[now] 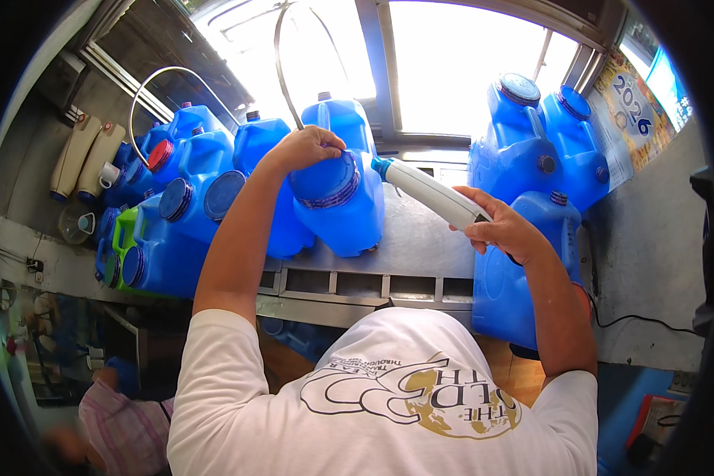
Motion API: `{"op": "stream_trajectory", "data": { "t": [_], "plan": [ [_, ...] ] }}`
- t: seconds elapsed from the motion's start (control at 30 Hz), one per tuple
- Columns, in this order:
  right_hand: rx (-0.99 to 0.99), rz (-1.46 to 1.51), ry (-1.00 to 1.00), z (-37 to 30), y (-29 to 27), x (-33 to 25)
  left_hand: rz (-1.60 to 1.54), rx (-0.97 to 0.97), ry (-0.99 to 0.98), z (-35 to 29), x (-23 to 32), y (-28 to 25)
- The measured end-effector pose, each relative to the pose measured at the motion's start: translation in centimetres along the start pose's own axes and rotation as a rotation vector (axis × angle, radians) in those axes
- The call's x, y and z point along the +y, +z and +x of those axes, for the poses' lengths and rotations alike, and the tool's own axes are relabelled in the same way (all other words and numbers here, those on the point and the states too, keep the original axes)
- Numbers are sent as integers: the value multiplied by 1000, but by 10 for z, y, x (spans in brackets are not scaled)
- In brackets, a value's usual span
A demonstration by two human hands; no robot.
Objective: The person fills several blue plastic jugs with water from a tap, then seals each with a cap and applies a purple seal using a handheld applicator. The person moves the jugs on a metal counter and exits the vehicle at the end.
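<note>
A blue plastic water jug [349, 230] stands on the metal counter in front of me, its wide, dark-blue cap [327, 186] facing my side. At the upper edge of that cap is my left hand [311, 148], its fingers closed in a pinch; what they grip there is hidden. My right hand [496, 222] is wrapped round the rear of a white, tube-shaped tool that looks like a heat gun [432, 193]. Its blue-green tip points left, close to the jug's right side. Below my right forearm stands another blue jug [504, 278].
Several blue jugs [210, 190] and a green one [123, 230] crowd the left. More blue jugs [516, 147] stand by the window at right. A thin hose [278, 47] arches above. Another person's striped sleeve [123, 420] shows at lower left; a black cable [639, 319] runs at right.
</note>
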State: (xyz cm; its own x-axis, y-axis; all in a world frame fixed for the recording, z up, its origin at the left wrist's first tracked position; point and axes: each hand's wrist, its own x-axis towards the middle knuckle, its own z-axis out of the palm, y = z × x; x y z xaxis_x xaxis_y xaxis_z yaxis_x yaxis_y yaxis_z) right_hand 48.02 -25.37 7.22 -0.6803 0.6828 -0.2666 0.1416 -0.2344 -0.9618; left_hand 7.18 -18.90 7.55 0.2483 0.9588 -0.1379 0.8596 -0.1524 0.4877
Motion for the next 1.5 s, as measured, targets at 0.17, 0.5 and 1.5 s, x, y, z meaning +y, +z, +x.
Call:
{"op": "stream_trajectory", "data": {
  "t": [0.17, 0.5, 1.5],
  "plan": [
    [7, -6, 1, 1, -1, 1, -9, -3, -7, -1, -1, 0],
    [-13, -30, 9, 4, -1, 3, 142, -228, -9, 8, 17, -8],
    [-63, -92, 3, 0, 2, 0, 32, -98, 9, 0, 13, -5]
  ]
}}
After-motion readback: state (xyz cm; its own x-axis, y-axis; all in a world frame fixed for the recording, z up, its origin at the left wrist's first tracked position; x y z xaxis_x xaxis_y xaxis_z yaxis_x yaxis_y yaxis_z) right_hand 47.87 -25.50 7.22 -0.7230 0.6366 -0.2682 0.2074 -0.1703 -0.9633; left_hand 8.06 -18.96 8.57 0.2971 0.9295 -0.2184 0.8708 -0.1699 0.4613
